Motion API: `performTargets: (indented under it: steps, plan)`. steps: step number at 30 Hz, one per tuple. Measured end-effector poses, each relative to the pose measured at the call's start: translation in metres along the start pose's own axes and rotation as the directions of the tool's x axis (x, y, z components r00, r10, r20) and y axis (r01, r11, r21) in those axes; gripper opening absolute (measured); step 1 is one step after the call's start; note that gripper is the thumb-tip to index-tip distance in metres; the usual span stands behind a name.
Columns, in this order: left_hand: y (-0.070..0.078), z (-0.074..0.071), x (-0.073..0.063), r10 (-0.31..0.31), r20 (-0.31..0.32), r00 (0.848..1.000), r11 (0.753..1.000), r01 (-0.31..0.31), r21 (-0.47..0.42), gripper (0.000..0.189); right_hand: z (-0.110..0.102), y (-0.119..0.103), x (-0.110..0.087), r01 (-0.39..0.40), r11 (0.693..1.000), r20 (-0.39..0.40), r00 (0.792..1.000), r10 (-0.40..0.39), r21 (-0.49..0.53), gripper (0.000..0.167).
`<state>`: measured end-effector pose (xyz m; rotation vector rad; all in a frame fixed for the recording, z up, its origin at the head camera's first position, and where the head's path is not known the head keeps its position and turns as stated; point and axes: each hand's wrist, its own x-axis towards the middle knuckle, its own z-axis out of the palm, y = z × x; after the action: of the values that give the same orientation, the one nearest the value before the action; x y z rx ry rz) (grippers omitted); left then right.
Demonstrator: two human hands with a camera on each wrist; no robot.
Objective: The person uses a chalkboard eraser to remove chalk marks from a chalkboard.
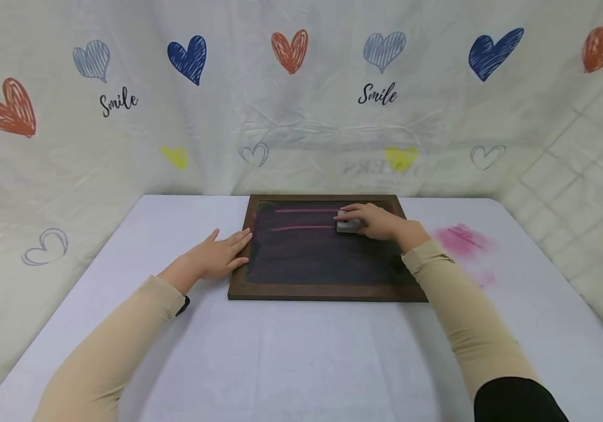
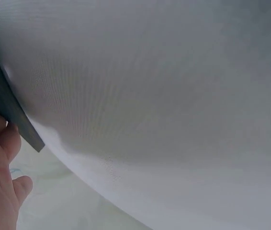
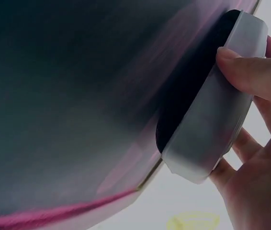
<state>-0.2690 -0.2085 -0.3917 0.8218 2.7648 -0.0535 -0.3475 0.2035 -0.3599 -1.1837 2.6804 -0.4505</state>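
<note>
While the left hand [image 1: 217, 255] lies with its fingers straight and spread against the left side of the chalkboard [image 1: 312, 266], the right hand [image 1: 378, 223] grips an eraser [image 1: 349, 226] on the board's upper right part. We see the left fingertips resting on the brown wooden frame [image 1: 328, 292] that runs round the dark writing surface; that hand grips nothing. In the right wrist view we find the eraser pinched between the thumb on one face and the fingers on the other, its pale grey body in the hand and its dark pad [image 3: 197, 81] turned to the board.

On the dark surface we make out two pink lines [image 1: 304, 227], one above the other and roughly level. The lower one runs from the left up to the eraser, and the upper one reaches the right hand's fingertips. Close to the pad, the right wrist view shows us faint pink smears [image 3: 159, 52] on the board.

We see the board lying flat on a white table [image 1: 307, 357], toward its far edge. To the right of the board, beside the right forearm, a pink smudge [image 1: 462, 239] marks the table. Beige sleeves [image 1: 111, 351] cover both arms. Behind the table we see a pale cloth [image 1: 322, 111] printed with red, blue and yellow hearts and the word "Smile" twice.
</note>
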Motion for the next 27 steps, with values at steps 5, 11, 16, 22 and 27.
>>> performTargets:
  steps: [5,11,16,22,27]
  plan:
    - [0.001,-0.001,-0.001,-0.003,0.001,1.000,1.000,0.003,-0.002,0.072,0.002,-0.007,0.013,-0.005,1.000,0.018,1.000,0.004,0.016,0.056]
    - [0.001,-0.001,0.001,-0.002,0.002,1.000,1.000,0.002,-0.007,0.072,0.004,-0.016,0.026,0.001,1.000,0.039,0.999,-0.001,0.010,0.057]
    - [0.001,-0.002,0.000,-0.001,-0.007,1.000,1.000,0.001,0.000,0.071,0.008,-0.029,0.042,-0.002,1.000,0.050,0.999,0.002,0.005,0.057]
    - [0.001,-0.003,-0.001,0.004,-0.015,1.000,1.000,-0.004,0.004,0.070,0.017,-0.053,0.069,-0.031,0.998,0.103,0.994,0.037,-0.060,0.060]
    - [0.004,-0.002,0.001,0.002,-0.013,1.000,1.000,-0.002,-0.004,0.071,0.028,-0.076,0.093,-0.011,0.987,0.125,0.992,0.032,-0.161,0.063]
